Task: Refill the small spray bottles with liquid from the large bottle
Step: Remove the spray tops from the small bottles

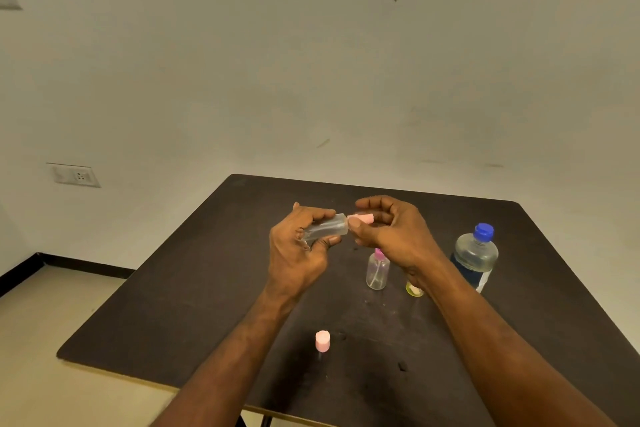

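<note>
The left hand (298, 239) grips a small clear spray bottle (325, 228) round its body, holding it on its side above the dark table (194, 288), while the right hand (388, 229) pinches the bottle's pink top (362, 218) between thumb and fingertips, apparently to twist it off or on. The bottle looks empty, so it should be very light, and its thin clear plastic will likely flex if squeezed hard; a firm wrap round the middle, as now, suits it, with the turning force taken at the top's ribbed collar rather than the nozzle. A second small spray bottle (377, 269) stands upright on the table just below the right hand, its pink pump fitted and a dip tube visible inside. A loose pink cap (322, 340) stands nearer the person. The large bottle (475, 255) with a blue cap stands to the right, partly filled, so it is the heavy piece and probably best gripped round its waist when pouring into such narrow necks. A small yellowish object (414, 289) lies half hidden behind the right wrist; I cannot tell what it is.
</note>
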